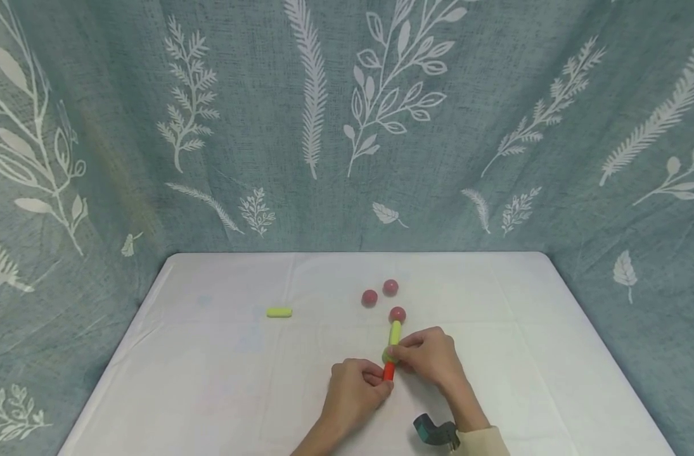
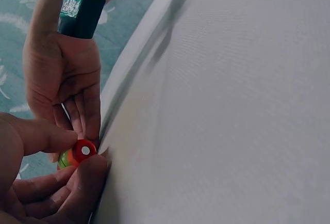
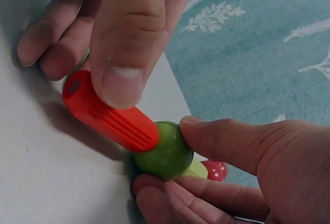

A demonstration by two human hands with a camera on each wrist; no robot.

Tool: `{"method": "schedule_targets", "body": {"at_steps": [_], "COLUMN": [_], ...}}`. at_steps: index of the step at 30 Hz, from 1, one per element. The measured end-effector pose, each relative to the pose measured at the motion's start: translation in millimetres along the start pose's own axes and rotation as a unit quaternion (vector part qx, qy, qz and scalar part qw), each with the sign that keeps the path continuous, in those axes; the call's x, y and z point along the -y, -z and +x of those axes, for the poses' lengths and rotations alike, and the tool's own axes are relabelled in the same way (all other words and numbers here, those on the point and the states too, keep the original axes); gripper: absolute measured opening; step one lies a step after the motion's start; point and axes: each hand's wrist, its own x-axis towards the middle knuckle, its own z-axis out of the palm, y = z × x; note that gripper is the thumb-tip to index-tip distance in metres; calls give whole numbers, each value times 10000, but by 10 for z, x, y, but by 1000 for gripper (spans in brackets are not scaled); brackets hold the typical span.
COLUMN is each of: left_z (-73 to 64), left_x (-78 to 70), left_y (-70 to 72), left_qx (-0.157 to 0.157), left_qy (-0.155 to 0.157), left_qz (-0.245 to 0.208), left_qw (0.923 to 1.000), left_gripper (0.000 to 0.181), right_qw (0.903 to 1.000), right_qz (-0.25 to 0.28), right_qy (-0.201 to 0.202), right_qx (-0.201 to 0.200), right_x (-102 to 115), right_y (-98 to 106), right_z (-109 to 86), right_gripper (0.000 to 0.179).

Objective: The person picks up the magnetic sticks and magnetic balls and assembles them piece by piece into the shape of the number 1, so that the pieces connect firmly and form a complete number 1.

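In the head view my left hand [image 1: 351,391] pinches a red toy rod [image 1: 388,372] between thumb and fingers. My right hand [image 1: 434,358] holds a green ball [image 3: 167,152] at the rod's far end, thumb on one side and fingers on the other. Beyond the ball a yellow-green rod [image 1: 395,332] runs away from me, with a red ball [image 1: 397,315] at its tip, so the pieces form a line. The red rod [image 3: 113,121] is ribbed and meets the green ball in the right wrist view. A silvery dot marks its near end in the left wrist view.
Two more red balls, one nearer [image 1: 369,297] and one farther [image 1: 390,287], lie behind the line of pieces. A loose yellow-green rod [image 1: 279,312] lies to the left on the white-covered table [image 1: 210,380]. A dark device [image 1: 435,432] sits at my right wrist. Patterned curtain hangs behind.
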Motion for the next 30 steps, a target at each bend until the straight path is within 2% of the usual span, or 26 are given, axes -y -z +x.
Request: {"method": "schedule_targets", "body": {"at_steps": [11,16,21,30], "left_z": [8,11,69,336], "left_x": [9,0,-1,13], "left_y": [-9,25,168,524], "left_qx": [9,3,-110,-562], "left_qy": [-17,56,-37,-482], "left_qz": [-144,38,335,26], "left_qw": [9999,10000,9994,9973], "left_gripper": [11,15,24,37], "right_qw": [10000,10000,9999,9996], "right_qz": [28,29,-87,-224], "right_qy": [-57,-74,-96,-195], "right_qx": [-35,-23,-6,-28], "right_x": [0,4,19,21], "right_y": [8,8,40,91], "right_z": [11,10,39,134], "right_gripper": [17,16,17,20]}}
